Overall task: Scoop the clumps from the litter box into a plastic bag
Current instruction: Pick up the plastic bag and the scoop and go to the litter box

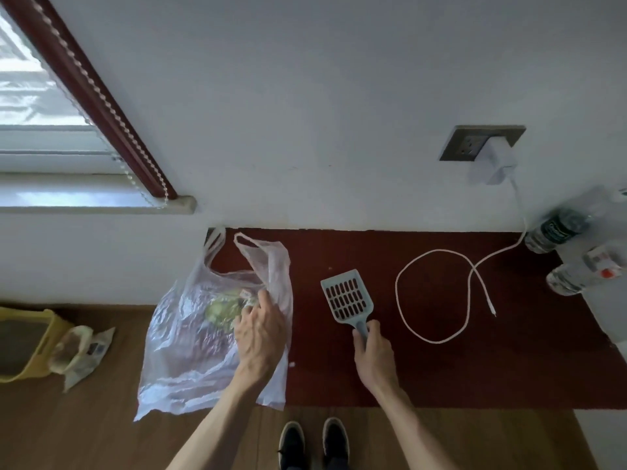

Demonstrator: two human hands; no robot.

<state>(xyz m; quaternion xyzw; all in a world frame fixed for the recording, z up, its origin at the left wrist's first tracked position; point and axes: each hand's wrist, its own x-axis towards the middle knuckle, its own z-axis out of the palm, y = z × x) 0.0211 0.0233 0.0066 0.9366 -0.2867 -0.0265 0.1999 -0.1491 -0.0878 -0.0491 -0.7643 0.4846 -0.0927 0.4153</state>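
Nothing looks scooped yet from where I stand; this is the gathering-up stage. The person's right hand [373,351] has its fingers wrapped round the handle of the pale blue slotted plastic scoop [346,298], whose head lies flat and empty on the dark red floor mat [475,368]. The left hand [261,330] is down on the thin clear plastic bag [190,351], fingers bent onto the film near its mouth; whether it pinches the plastic or only presses it I cannot tell. The bag lies crumpled, half on the mat and half on the wooden floor [84,429], handles towards the wall, with something yellowish-green inside that I can't make out. The yellow plastic litter box [51,334] sits well apart at the far left against the wall, grey litter showing in it, and a crumpled pale pouch [81,351] leans against its side. Neither tool nor bag is near the box, so I judge the whole job remains: carry both over, open the bag, sift out the clumps and tip them in. A looped white charging cable [437,296] lies just beyond the scoop.
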